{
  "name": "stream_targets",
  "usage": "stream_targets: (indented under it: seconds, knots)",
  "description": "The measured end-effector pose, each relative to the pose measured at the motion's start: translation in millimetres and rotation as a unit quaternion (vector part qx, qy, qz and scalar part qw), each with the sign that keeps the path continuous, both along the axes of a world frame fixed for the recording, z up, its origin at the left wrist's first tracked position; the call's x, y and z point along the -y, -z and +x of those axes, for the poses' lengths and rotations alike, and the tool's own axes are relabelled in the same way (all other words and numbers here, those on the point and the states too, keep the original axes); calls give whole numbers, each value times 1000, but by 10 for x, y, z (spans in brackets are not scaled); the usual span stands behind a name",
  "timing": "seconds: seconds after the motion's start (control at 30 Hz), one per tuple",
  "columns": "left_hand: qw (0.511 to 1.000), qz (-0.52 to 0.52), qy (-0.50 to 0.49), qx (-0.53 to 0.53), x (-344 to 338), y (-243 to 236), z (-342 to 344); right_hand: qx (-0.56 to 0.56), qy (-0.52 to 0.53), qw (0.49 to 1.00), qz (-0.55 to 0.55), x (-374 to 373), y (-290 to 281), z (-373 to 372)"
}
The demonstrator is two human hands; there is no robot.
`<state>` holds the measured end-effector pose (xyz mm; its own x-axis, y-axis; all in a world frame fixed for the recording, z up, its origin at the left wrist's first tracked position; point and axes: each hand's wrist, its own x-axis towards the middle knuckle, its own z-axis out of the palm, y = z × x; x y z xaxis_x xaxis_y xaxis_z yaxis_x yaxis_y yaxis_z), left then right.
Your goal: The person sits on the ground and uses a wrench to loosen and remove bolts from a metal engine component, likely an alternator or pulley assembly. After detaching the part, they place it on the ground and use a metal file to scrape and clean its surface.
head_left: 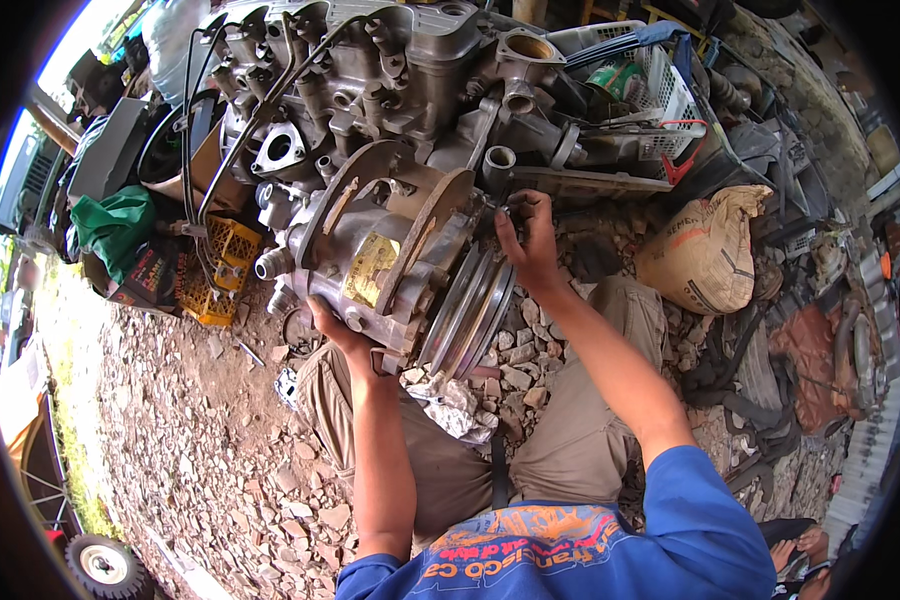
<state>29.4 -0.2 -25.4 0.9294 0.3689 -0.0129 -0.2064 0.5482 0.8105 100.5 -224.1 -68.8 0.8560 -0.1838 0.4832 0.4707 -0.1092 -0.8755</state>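
Head view: one compressor, a grey metal unit with a yellow label and a grooved pulley, sits just above the person's knees, held up off the gravel ground. Its long axis runs from upper left to lower right, with the pulley end pointing to the lower right and its ports toward the left. One large engine lies just behind it, toward the top edge of the ground.

Two hands are at work. The left hand cups the compressor from below, its grip partly closed against the underside near the label; the fingers are mostly hidden behind the body. The right hand is at the upper right of the pulley, its grip curled around a small dark part there; whether it clamps tight cannot be told.

One crumpled rag lies on the person's lap below the pulley. One tan sack rests to the right, one yellow crate to the left, and one white basket behind.
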Motion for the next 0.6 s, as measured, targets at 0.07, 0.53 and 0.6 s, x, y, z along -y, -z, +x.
stream_targets:
  seconds: [0.07, 0.53, 0.6]
  knots:
    - [1000, -26, 14, 5, 28, -16, -19, 30, 10, 999, 26, -24, 52, 15]
    - [993, -100, 49, -27, -112, 134, 29, -1, 4, 987, 161, -261, 63, 100]
    - [997, -58, 26, -39, -25, 110, 15, 31, 18, 989, 147, -217, 120, 140]
